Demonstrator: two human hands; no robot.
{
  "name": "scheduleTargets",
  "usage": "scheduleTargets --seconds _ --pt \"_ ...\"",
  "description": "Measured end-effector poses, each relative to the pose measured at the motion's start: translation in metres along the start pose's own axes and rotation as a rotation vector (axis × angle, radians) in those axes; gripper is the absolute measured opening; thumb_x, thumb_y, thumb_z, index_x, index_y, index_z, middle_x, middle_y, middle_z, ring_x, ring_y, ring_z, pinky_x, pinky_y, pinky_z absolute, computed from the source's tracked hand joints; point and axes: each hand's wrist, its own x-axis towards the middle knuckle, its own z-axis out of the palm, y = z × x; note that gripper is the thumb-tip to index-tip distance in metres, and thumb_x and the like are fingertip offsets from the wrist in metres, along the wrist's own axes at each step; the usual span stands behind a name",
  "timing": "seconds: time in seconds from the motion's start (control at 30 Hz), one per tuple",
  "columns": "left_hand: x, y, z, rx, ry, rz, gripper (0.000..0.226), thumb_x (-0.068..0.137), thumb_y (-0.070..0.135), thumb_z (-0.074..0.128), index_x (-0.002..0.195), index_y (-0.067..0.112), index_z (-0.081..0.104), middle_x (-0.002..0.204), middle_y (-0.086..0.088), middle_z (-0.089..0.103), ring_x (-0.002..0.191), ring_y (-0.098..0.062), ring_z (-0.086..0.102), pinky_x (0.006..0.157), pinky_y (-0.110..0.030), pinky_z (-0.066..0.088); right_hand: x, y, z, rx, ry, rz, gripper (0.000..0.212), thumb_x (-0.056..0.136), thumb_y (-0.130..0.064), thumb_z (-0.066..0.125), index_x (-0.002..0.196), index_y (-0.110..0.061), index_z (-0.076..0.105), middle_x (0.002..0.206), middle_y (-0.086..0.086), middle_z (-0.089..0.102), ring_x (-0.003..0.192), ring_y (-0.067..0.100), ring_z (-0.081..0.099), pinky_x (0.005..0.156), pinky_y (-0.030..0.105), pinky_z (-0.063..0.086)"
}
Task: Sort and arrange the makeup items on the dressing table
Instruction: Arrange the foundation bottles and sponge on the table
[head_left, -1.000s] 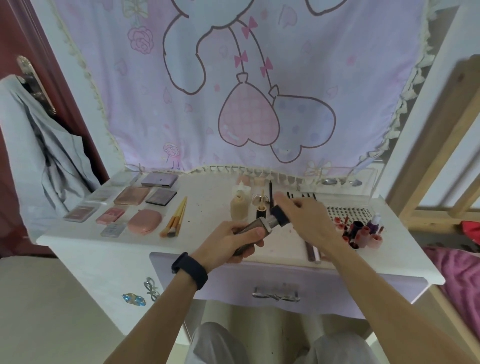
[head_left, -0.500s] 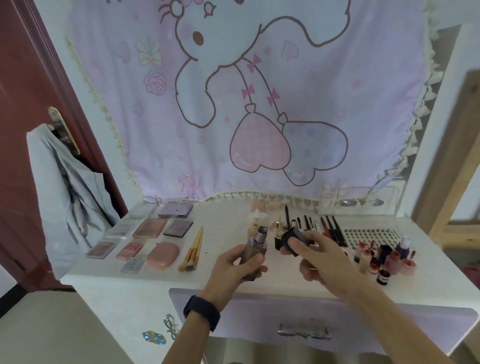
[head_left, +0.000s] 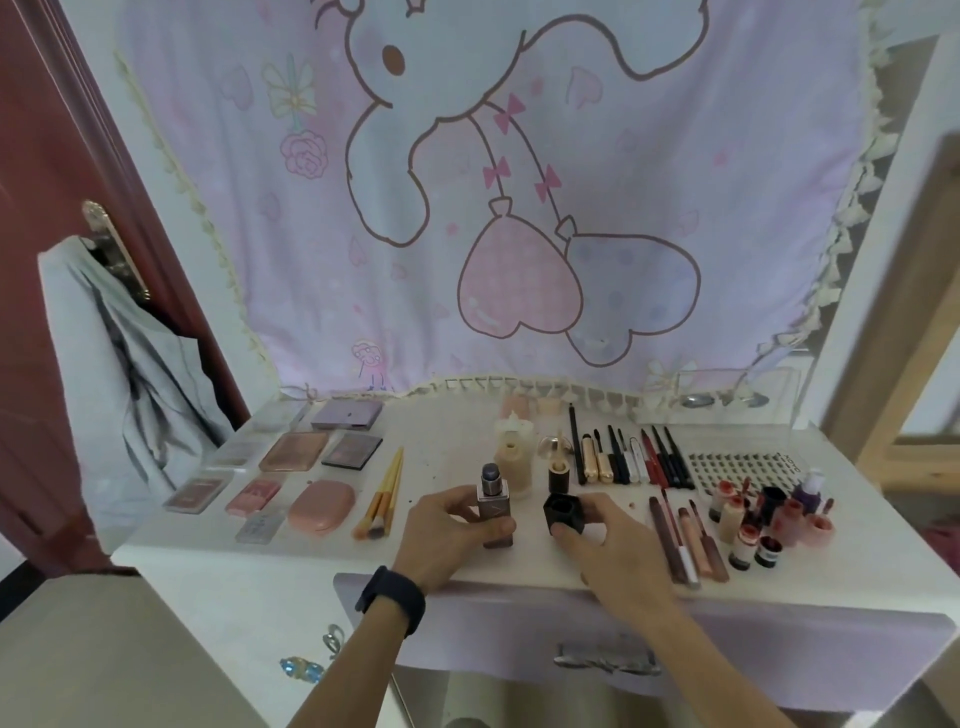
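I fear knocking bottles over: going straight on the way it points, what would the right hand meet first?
Probably the small black bottle just behind the black cap that the right hand holds. The beige foundation bottle stands close to its left. Depth between them is hard to judge.

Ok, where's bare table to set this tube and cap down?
Widest: the strip between the brushes and the foundation bottle, back to the curtain hem, just left of the tube in the left hand. Smaller: between the right hand holding the cap and the flat liners. Crowded: palettes left, pencil row behind, little bottles right.
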Motion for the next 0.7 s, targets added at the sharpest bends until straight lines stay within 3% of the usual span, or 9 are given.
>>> scheduleTargets --seconds 0.1,0.23,0.37,0.5,0.7 --pt "0.002 -0.001 0.004 0.019 -0.003 0.015 0.029 0.064 0.044 0.089 0.088 0.050 0.076 0.080 0.018 0.072 0.071 0.004 0.063 0.072 -0.019 0.043 0.006 0.004 -0.001 -0.155 -0.002 -0.058 0.027 0.092 -0.038 0.068 0.118 -0.033 0.062 0.105 -0.018 0.065 0.090 -0.004 0.055 0.072 0.013 0.039" --pt "0.002 -0.002 0.008 0.082 -0.019 0.045 0.030 0.065 0.046 0.089 0.092 0.046 0.075 0.086 0.017 0.073 0.080 0.004 0.064 0.069 -0.011 0.042 0.011 0.009 -0.002 -0.312 -0.046 -0.079 0.029 0.092 -0.042 0.064 0.119 -0.029 0.062 0.108 -0.011 0.061 0.093 0.008 0.052 0.076 0.025 0.036" --pt "0.001 -0.009 0.004 0.275 -0.025 0.048 0.030 0.065 0.048 0.088 0.088 0.051 0.069 0.099 0.017 0.065 0.095 0.004 0.055 0.076 -0.011 0.035 0.015 0.010 -0.006 -0.334 -0.086 -0.091 0.034 0.094 -0.038 0.063 0.125 -0.026 0.062 0.114 -0.010 0.056 0.099 0.008 0.050 0.084 0.025 0.037" --pt "0.001 -0.015 0.007 0.523 -0.004 0.094 0.035 0.067 0.059 0.082 0.096 0.043 0.072 0.099 0.014 0.061 0.106 -0.011 0.042 0.090 -0.031 0.038 0.012 0.012 -0.007 -0.332 -0.113 -0.088 0.036 0.095 -0.033 0.063 0.129 -0.024 0.060 0.118 -0.007 0.057 0.107 0.013 0.053 0.092 0.030 0.042" --pt "0.005 -0.020 0.010 0.632 -0.026 0.144 0.042 0.071 0.068 0.073 0.104 0.043 0.072 0.100 0.017 0.056 0.100 -0.010 0.036 0.087 -0.033 0.032 0.008 0.014 -0.005 -0.345 -0.119 -0.094 0.038 0.097 -0.032 0.061 0.133 -0.024 0.057 0.121 -0.009 0.054 0.107 0.010 0.049 0.091 0.026 0.037"
